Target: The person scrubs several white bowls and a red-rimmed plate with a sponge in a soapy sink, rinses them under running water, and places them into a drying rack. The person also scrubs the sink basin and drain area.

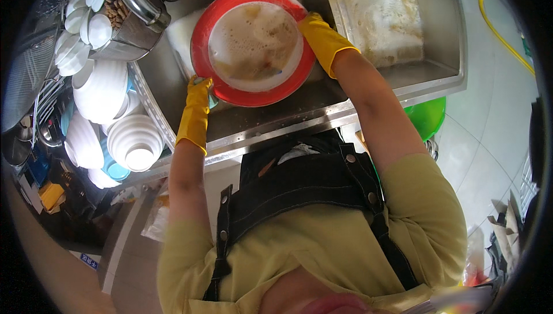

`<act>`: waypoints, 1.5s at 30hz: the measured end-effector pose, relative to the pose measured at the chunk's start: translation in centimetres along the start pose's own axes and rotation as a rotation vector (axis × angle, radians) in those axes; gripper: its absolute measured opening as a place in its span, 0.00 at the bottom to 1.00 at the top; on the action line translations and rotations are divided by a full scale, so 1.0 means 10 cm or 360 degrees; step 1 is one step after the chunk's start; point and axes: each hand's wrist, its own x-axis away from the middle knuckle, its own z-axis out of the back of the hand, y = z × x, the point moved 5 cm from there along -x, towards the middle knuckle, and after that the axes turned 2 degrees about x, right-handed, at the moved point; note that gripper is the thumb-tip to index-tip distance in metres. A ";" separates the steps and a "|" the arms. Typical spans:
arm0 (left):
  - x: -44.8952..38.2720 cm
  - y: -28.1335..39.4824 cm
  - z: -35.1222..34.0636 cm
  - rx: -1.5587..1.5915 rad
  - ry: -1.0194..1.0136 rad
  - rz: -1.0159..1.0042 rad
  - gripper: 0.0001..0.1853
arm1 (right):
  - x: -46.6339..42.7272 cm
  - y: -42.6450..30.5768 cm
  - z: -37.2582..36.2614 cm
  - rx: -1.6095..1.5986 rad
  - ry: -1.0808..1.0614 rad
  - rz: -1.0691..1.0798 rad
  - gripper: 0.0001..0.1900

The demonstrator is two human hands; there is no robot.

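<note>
A large round red-rimmed basin point(255, 98), full of cloudy, foamy water, is held over a stainless steel sink point(268, 119). My left hand point(198, 102), in a yellow rubber glove, grips its lower left rim, with a bit of green cloth or sponge showing by the fingers. At the upper right rim is my right hand point(319, 35), gloved the same way, with its fingers closed on the edge. What lies beneath the basin is mostly hidden; something whitish shows at its left side.
White bowls point(101, 91) and white spoons point(99, 31) crowd the left, beside a metal strainer basket point(125, 50). A second sink basin point(440, 46) on the right contains foamy water point(380, 16). Below it stands a green tub point(427, 117). A yellow hose point(501, 33) hangs at far right.
</note>
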 end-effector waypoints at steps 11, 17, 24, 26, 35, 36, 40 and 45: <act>0.66 0.47 -0.41 -0.0595 -0.0103 0.0368 0.06 | 0.98 0.04 -0.11 -0.0758 0.0646 0.0749 0.23; 1.09 0.77 -0.98 -0.0038 -0.0284 -0.0015 0.20 | 2.40 -0.66 -0.14 -0.1146 -0.0321 0.1039 0.30; 1.98 1.22 -2.51 0.0264 -0.1112 0.0569 0.29 | 2.34 -0.10 0.41 -0.1168 0.0588 0.1278 0.29; 1.83 1.20 -2.80 0.0145 -0.1023 0.0065 0.33 | 2.19 0.44 0.83 -0.1268 0.0835 0.1328 0.30; 1.70 1.37 -4.56 -0.2175 -0.1095 -0.2697 0.31 | 0.26 2.17 0.33 0.1170 -0.0192 0.1334 0.26; 1.58 1.35 -4.65 -0.2243 -0.1097 -0.2791 0.28 | 0.14 2.28 0.07 0.1338 -0.0041 0.1770 0.27; 1.60 1.44 -4.86 -0.2347 -0.1222 -0.2699 0.17 | 0.18 2.51 -0.16 0.1306 -0.0069 0.2717 0.30; 1.74 1.58 -4.93 -0.2223 -0.1372 -0.2257 0.15 | -0.32 2.11 -0.08 0.0777 0.0256 0.1945 0.29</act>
